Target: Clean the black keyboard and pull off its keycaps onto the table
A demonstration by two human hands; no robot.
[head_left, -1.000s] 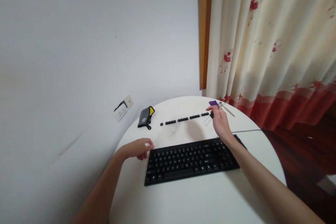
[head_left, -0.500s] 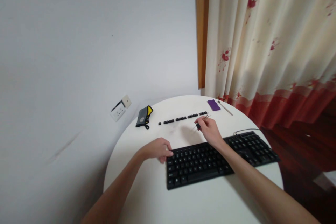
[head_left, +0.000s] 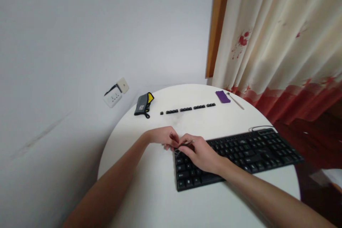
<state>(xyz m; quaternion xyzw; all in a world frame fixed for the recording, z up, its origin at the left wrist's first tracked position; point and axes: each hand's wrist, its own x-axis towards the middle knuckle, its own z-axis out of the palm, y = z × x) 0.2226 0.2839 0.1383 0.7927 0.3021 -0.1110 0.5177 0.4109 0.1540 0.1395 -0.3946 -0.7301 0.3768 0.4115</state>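
Note:
In the head view, my right hand (head_left: 201,153) is closed around a wire keycap puller, mostly hidden by the fingers. The thin wire loops (head_left: 177,151) show over the top left corner of a black keyboard (head_left: 248,155). My left hand (head_left: 164,138) is right beside it, fingertips pinched together and meeting the right fingertips at that corner. What the left fingers pinch is hidden. Farther back on the table, loose black keycaps (head_left: 186,109) lie in a row of small groups, with a single keycap (head_left: 161,113) at the left end.
A grey and yellow cloth (head_left: 143,105) lies at the back left of the round white table (head_left: 149,192). At the back right are a purple cloth (head_left: 223,97) and a thin brush (head_left: 235,101). A wall socket (head_left: 112,97) is at left; a curtain (head_left: 256,50) hangs behind.
My right hand has moved left and down with the keycap puller, from above the table to the keyboard's top left corner. My left fingers have come together with it. The view has shifted slightly.

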